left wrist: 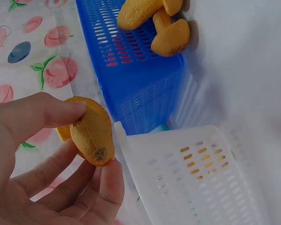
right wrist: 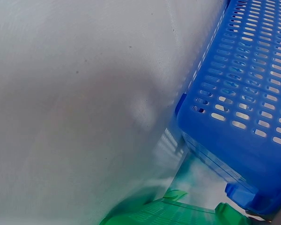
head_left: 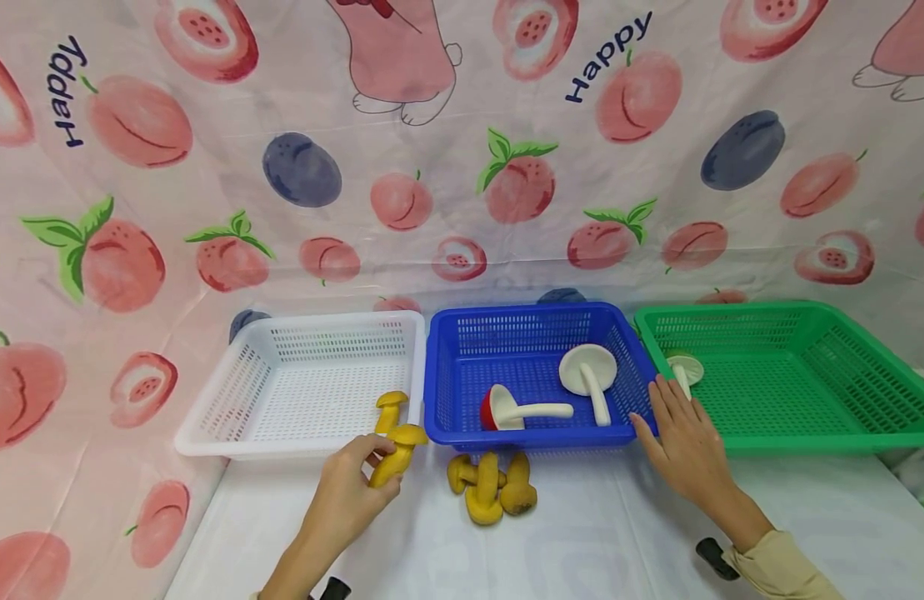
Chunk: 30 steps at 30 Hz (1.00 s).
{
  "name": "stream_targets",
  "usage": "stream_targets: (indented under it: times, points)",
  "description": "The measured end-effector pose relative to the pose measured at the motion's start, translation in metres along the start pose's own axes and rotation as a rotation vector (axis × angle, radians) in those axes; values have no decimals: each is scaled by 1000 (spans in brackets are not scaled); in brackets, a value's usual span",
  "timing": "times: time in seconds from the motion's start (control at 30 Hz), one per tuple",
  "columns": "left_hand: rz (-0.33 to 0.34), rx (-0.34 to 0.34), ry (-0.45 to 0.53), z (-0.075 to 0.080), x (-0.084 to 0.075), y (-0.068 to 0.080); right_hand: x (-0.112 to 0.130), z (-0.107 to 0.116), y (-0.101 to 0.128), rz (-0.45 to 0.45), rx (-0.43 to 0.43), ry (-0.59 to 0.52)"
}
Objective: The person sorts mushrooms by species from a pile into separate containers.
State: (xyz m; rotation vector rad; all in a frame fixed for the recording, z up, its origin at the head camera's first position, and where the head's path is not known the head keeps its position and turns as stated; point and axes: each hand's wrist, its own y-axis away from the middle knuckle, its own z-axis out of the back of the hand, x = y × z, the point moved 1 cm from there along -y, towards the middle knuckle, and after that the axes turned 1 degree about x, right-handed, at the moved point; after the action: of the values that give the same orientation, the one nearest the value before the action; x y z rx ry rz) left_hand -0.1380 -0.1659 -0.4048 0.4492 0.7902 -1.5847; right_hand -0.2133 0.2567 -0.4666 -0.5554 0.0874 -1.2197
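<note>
In the head view my left hand point(head_left: 354, 483) pinches a yellow toy mushroom point(head_left: 397, 457) between thumb and fingers, at the front right corner of the white basket point(head_left: 207, 417). The left wrist view shows the thumb on top of this mushroom point(left wrist: 94, 133) and the fingers below it. Another yellow mushroom point(head_left: 390, 410) is inside the white basket. My right hand point(head_left: 686, 442) has its fingers extended at the rims where the blue basket point(head_left: 536, 437) and green basket point(head_left: 821, 442) meet; whether it touches them I cannot tell.
Several yellow mushrooms point(head_left: 486, 492) lie on the white tablecloth before the blue basket. That basket holds a red-and-white ladle point(head_left: 506, 410) and a white ladle point(head_left: 587, 371). A pale-handled ladle point(head_left: 685, 371) lies in the green basket. Behind hangs a fruit-patterned cloth point(head_left: 462, 167).
</note>
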Motion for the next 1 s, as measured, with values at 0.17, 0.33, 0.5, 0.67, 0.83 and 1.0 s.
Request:
stream_targets:
  times: [0.17, 0.33, 0.5, 0.67, 0.83, 1.0]
  points:
    - [7, -9, 1, 5, 0, -6, 0, 0, 0, -2, 6, -1]
    - [-2, -28, -7, 9, 2, -12, 2, 2, -1, -6, 13, 2]
    - [-2, -51, -18, 13, 7, -17, 3, 3, -1, -5, 13, 4]
    - [-5, -74, -25, 17, 11, -23, 4, 3, -1, -5, 13, 9]
    - [-8, -94, -32, 22, 13, -29, 4, 3, -1, -9, 16, 12]
    - [-21, -107, -49, 26, 16, -36, 5, 5, -2, -9, 23, 10]
